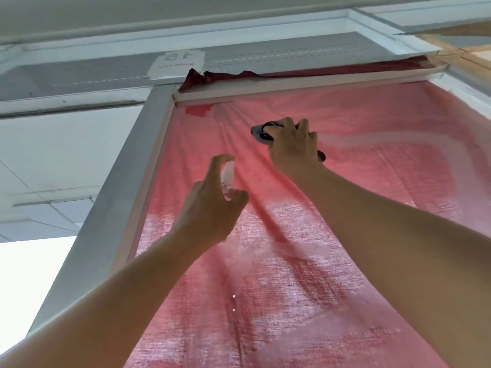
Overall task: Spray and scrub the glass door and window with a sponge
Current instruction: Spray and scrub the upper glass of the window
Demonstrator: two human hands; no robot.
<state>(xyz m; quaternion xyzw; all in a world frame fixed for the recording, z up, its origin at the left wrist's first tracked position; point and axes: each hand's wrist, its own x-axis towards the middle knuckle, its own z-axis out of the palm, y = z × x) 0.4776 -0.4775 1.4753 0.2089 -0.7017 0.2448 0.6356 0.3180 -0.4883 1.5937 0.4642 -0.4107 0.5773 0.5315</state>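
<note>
Noted at 12 o'clock: right hand (292, 147), arm stretched upward, grip curled round dark sponge (259, 134), held against glass door (385, 187). Noted at 7 o'clock of it: left hand (212, 205), grip wrapped round spray bottle (228, 176), forefinger arched over nozzle. Near sponge at 12 o'clock: top rail (292, 86). At 9 o'clock, apart: left frame (125, 176). Open pane toward 3 and 6 o'clock.

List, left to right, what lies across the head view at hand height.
white door frame → left hand gripping the spray bottle → right hand holding the sponge
</note>
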